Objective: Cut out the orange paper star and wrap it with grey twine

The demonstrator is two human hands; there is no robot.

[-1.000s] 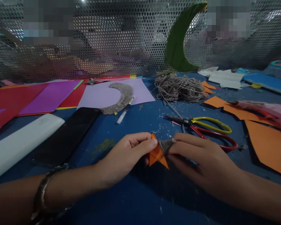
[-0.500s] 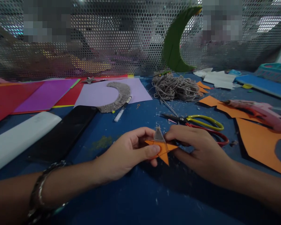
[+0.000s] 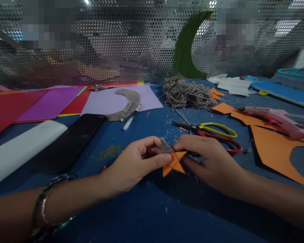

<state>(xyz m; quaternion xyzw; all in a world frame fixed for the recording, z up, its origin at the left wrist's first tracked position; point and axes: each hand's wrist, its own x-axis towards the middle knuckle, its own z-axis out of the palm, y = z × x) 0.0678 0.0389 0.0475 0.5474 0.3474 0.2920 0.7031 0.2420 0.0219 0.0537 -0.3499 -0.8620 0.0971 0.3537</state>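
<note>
An orange paper star, its top point wound in grey yarn, is pinched between the thumb and fingers of my left hand. Pencil lines cross its face. Close at the star's right side, my right hand is closed, thumb and bent fingers together on a grey strand that leads to the wrapped point; its fingertips are partly hidden. Behind the right hand lie scissors with one yellow and one red handle. Farther back sits a loose heap of grey yarn, a strand trailing toward the scissors.
Left, a black phone lies beside a long white object. A grey-wrapped crescent and a pen rest near lilac paper. Right are orange paper scraps and a pink glue gun. A green crescent stands against perforated metal.
The star has turned in my left hand, its wrapped point now leaning left and two lower points showing. My right hand has shifted slightly left, staying close to it. The view has moved a little.
</note>
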